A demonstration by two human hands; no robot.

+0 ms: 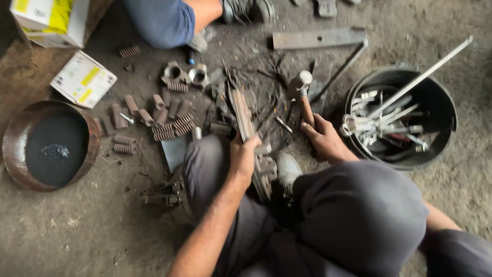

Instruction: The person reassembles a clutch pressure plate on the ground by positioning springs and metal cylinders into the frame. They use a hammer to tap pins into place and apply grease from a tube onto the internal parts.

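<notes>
We log two white-yellow boxes (pixel 83 78) upper left, a pan (pixel 15 134) of dark liquid, a bucket (pixel 445 110) of tools; left hand (pixel 244 156) fingers wrapped around a metal part (pixel 245 115), right hand (pixel 324 136) fingers closed on a hammer (pixel 302 92).

Two cardboard packages lie at the upper left of the floor. A white box with yellow panels (pixel 51 20) sits in the top-left corner, cut off by the frame's edge. Just below it, a flatter white carton with a yellow stripe and small print (pixel 83 79) lies tilted on the ground, near a round rusty pan (pixel 15 131) of dark liquid
</notes>
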